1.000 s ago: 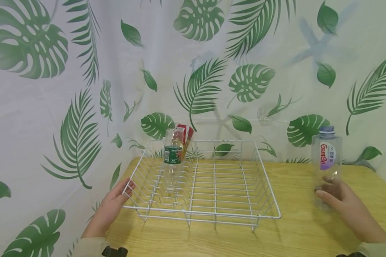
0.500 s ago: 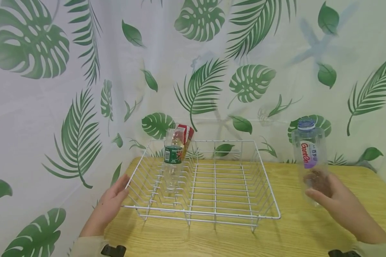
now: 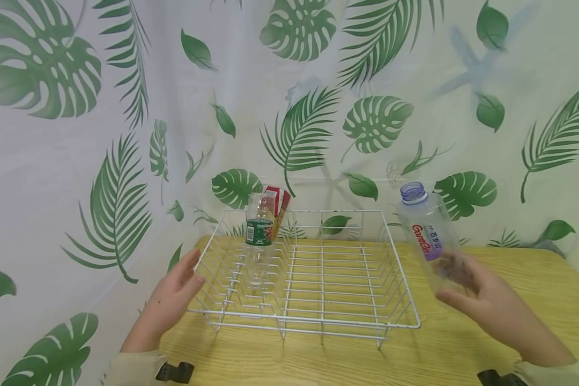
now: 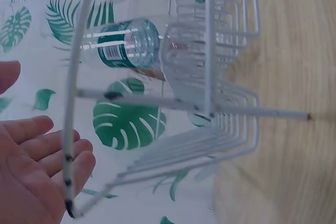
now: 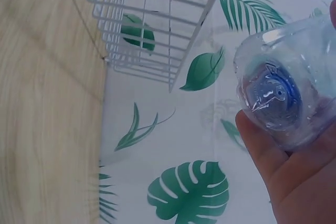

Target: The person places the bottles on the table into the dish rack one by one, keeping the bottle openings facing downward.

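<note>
My right hand grips a clear plastic bottle by its lower part. This bottle has a purple-tinted, uncapped neck and a label with red lettering; it leans to the left, above the table. Its base faces the right wrist camera. A white wire dish rack stands on the table. Beside its left rim is my left hand, fingers extended and thumb apart; whether it touches the wire I cannot tell. In the rack's left part stands a clear bottle with a green label, upside down.
Behind the green-labelled bottle, a red and yellow carton leans in the rack. The yellow wood-grain table extends to the right of the rack. A leaf-patterned curtain hangs behind and at the left.
My right hand has carried the bottle leftward toward the rack, and the bottle has gone from upright to tilted left. My left hand's fingers have loosened from the rack's rim.
</note>
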{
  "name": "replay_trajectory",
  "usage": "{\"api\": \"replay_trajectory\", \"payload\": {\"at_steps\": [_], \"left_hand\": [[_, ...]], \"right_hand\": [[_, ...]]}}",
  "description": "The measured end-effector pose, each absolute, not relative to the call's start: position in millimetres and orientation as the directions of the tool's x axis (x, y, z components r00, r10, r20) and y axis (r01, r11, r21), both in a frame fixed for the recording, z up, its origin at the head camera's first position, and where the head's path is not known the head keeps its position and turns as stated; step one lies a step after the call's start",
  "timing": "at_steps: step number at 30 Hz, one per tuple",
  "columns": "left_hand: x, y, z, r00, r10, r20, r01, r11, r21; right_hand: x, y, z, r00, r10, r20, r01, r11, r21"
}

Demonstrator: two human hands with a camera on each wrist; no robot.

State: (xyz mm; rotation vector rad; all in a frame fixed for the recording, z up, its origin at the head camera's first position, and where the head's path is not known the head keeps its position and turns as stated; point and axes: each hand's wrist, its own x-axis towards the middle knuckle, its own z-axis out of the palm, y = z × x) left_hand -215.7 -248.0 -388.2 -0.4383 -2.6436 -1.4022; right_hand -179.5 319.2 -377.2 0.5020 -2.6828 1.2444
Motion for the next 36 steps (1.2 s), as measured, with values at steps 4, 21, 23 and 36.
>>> {"api": "replay_trajectory", "payload": {"at_steps": [4,21,23,36], "left_hand": [[-212.4,-234.8,-382.5,-0.928,0.243,0.282,0.371,0.559,0.741],[-184.6,-162.5,-356.5,-0.737,0.491,0.465,0.67,0.624,0.403],[-181.8,-158.3,-356.2,-0.711,0.512,0.482,0.693,0.625,0.359],[-159.2,-133.6,-349.5,-0.499,0.65,0.573,0.844,0.515,0.15]], "right_hand": [[-172.2,312.5,-372.7,-0.935,-0.231,0.27,-0.354,0.67,-0.653],[-142.8,272.2,-362.2,-0.813,-0.345,0.47,-0.519,0.795,-0.314],[-140.9,267.8,-362.6,-0.798,-0.363,0.48,-0.533,0.797,-0.284],[-126.5,245.6,-362.0,-0.735,-0.478,0.481,-0.597,0.792,-0.126]]}}
